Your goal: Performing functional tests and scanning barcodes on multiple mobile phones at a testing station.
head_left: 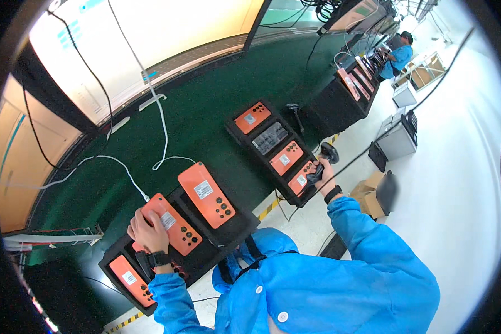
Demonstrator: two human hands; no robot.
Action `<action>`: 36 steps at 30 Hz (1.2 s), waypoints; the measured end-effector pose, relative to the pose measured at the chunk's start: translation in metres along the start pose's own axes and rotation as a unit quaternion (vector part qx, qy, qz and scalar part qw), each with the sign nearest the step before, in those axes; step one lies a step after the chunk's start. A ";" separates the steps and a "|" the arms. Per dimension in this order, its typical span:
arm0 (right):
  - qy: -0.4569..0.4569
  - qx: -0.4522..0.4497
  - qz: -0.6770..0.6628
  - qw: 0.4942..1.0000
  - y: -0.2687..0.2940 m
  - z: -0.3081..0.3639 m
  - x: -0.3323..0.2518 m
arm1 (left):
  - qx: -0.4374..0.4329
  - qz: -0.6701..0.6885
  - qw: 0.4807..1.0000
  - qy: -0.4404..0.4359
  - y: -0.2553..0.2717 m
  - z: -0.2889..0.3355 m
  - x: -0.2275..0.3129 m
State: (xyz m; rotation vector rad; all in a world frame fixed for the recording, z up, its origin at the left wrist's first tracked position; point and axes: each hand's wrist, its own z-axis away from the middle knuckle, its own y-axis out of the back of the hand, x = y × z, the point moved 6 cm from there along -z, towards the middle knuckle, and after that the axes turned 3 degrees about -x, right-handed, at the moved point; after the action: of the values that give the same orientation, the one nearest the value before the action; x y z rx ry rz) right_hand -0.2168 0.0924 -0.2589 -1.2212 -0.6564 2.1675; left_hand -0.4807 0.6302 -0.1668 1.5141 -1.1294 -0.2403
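My left hand [150,232] is closed over the left edge of an orange phone [175,225], its thumb on the phone's back; the fingertips are partly hidden. A white cable runs to that phone's far end. The phone lies camera side up over a black foam tray [244,227]. Beside it is another cabled orange phone [209,195]; one more orange phone [129,277] sits at the tray's left end. In my right hand [327,171] is a black handheld barcode scanner [317,172], held over an orange phone [301,178] at the near end of a second black tray [245,146].
On the second tray are two more orange phones and a dark phone [269,138]. Another scanner [296,114] stands behind it. White cables [164,119] cross the green bench [200,111]. Far right are a person in blue [399,54], a further phone tray and a cardboard box [368,196].
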 end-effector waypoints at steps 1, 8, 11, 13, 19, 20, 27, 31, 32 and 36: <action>0.014 0.011 -0.008 1.000 -0.020 0.011 0.014 | 0.031 -0.009 0.999 -0.009 0.001 0.002 -0.006; -0.055 -0.046 0.008 0.997 -0.090 0.034 0.055 | -0.010 -0.028 1.000 0.005 0.000 -0.002 -0.005; -0.091 -0.081 -0.003 0.993 -0.103 0.033 0.075 | 0.026 -0.026 0.999 -0.010 0.004 -0.001 -0.003; -0.044 -0.094 0.132 0.986 -0.121 0.040 0.080 | 0.025 -0.025 0.999 0.007 0.007 -0.001 -0.003; -0.089 -0.217 0.371 0.899 -0.171 0.060 0.100 | 0.024 -0.005 1.000 -0.004 0.011 -0.004 0.004; -0.105 -0.227 0.390 0.886 -0.178 0.064 0.107 | 0.033 0.007 0.999 -0.001 0.009 -0.002 0.000; -0.202 -0.365 0.386 0.822 -0.228 0.107 0.141 | 0.019 -0.005 1.000 0.019 0.008 -0.004 0.001; -0.241 -0.375 0.319 0.836 -0.229 0.108 0.147 | 0.029 0.015 0.999 0.016 0.012 -0.011 0.007; -0.251 -0.376 0.304 0.838 -0.228 0.109 0.147 | 0.031 0.017 0.999 0.010 0.013 -0.009 0.008; -0.278 -0.390 0.282 0.831 -0.228 0.120 0.150 | 0.026 0.014 0.999 0.012 0.014 -0.003 0.004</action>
State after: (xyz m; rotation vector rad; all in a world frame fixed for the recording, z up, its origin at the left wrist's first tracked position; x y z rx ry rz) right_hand -0.3329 0.3416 -0.1443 -1.2423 -1.7510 2.9246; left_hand -0.4841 0.6312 -0.1524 1.5423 -1.1443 -0.1750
